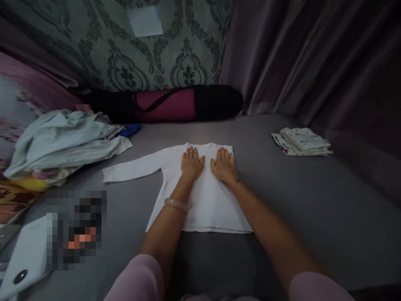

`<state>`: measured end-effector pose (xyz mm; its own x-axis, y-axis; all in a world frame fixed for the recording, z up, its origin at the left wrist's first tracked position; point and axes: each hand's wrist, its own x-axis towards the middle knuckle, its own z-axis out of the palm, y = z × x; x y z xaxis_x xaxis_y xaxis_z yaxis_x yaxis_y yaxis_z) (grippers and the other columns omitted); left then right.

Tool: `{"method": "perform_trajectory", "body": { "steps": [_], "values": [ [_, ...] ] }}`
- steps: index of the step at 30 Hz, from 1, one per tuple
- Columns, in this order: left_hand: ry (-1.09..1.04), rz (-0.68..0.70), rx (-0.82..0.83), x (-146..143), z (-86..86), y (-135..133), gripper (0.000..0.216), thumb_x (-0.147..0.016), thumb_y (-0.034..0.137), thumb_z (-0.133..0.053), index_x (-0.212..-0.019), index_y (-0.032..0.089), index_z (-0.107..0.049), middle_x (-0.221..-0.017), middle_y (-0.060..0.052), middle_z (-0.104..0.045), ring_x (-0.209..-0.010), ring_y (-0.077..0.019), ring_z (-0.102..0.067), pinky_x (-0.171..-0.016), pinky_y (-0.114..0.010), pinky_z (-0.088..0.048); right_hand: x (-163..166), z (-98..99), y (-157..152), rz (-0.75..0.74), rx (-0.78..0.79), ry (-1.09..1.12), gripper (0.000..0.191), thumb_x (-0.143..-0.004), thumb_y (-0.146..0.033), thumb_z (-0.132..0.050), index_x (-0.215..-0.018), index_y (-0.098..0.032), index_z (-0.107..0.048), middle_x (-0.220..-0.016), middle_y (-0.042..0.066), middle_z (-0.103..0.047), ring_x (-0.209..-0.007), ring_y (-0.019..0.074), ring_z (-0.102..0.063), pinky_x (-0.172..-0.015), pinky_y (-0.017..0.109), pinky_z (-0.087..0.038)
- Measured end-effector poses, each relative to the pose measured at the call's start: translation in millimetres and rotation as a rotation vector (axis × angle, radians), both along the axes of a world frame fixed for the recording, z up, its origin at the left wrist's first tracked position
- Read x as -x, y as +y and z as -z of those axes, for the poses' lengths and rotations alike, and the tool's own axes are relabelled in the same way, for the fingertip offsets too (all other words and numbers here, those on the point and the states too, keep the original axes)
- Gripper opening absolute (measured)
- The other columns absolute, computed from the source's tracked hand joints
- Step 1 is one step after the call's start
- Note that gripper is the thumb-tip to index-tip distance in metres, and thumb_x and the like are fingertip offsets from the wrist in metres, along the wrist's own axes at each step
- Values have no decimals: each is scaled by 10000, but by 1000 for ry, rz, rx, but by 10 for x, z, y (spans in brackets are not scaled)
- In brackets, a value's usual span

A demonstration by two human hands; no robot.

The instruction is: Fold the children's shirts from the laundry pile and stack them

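Note:
A white long-sleeved shirt (206, 200) lies flat on the grey bed surface (313, 200), its left sleeve stretched out to the left and its right side folded in. My left hand (191, 163) rests palm down on the shirt's chest, fingers stretched flat. Beside it, my right hand (223, 165) also presses flat on the shirt near the collar. Neither hand holds anything. A clear bangle (176, 204) sits on my left wrist.
A heap of pale loose clothes (62, 142) lies at the left. Folded patterned cloths (302, 141) are stacked at the right. A black and pink rolled bag (175, 103) lies along the back wall. A white device (25, 255) sits at the near left.

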<state>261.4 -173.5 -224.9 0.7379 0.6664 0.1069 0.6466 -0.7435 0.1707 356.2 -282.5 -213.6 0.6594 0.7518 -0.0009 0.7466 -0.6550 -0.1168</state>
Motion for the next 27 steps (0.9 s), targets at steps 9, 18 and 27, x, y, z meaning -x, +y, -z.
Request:
{"method": "perform_trajectory", "body": {
  "steps": [9,18,27],
  "values": [
    [23,3,14,202,20,205,773,-955,563,-258,-1480,-4,-289,-1553,-190,-274,-1451,-304,-225,-1180,-423,-200,-227,50,-264,172,-63,-7,685,-946,-370,-263,-1475,65,-248,-1541,237,-267,-1417,324,-256,-1143,428,-207],
    [44,69,-14,417,-151,315,676,-990,465,-224,-1487,10,-269,-1558,-206,-246,-1457,-307,-198,-1178,-450,-195,-224,-66,-314,93,-131,-122,629,-961,-345,-237,-1475,14,-292,-1551,206,-268,-1442,311,-195,-1160,478,-131],
    [60,234,16,303,-70,30,674,-983,513,-255,-1490,71,-301,-1567,-193,-234,-1464,-310,-171,-1189,-462,-146,-137,38,-50,63,-61,-13,692,-973,-426,-217,-1485,38,-252,-1574,192,-208,-1452,303,-162,-1160,433,-165]
  ]
}}
